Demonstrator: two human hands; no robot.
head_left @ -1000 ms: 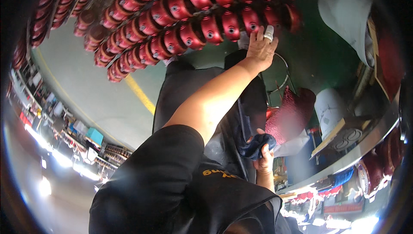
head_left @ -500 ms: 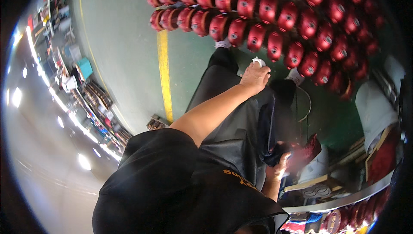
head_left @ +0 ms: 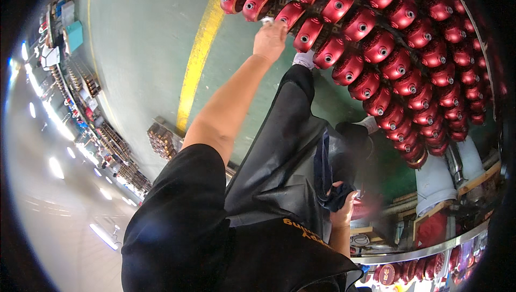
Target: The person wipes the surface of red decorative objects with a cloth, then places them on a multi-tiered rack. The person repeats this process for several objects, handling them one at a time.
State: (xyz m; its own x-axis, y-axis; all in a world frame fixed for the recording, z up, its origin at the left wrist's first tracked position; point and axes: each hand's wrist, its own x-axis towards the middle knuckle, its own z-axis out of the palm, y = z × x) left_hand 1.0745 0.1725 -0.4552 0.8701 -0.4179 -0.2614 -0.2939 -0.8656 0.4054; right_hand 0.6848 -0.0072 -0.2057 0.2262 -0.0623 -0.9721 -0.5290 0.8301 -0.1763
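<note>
My left hand (head_left: 271,39) is stretched forward at the near-left edge of the rows, its fingers curled around a small white piece (head_left: 267,20) that I cannot identify further. Its fingertips are right by a rounded red metal pot (head_left: 291,15) with a short spout-like opening; whether they touch it is unclear. Lower right, close to my body, my right hand (head_left: 343,214) is closed on a bunched dark blue cloth (head_left: 334,200). A blurred dark red shape (head_left: 365,206) lies just beyond that hand, too smeared to name.
Several rows of similar red pots (head_left: 379,45) fill the far right. A yellow line (head_left: 196,71) crosses the green floor. White buckets (head_left: 434,182) and wooden boards stand at right, by a curved metal edge (head_left: 430,251). A small crate (head_left: 164,140) sits on the floor at left.
My left hand has moved forward and left, up to the pots. The view has shifted, showing more of the rows. The dark red bristly-looking thing by my right hand no longer shows clearly.
</note>
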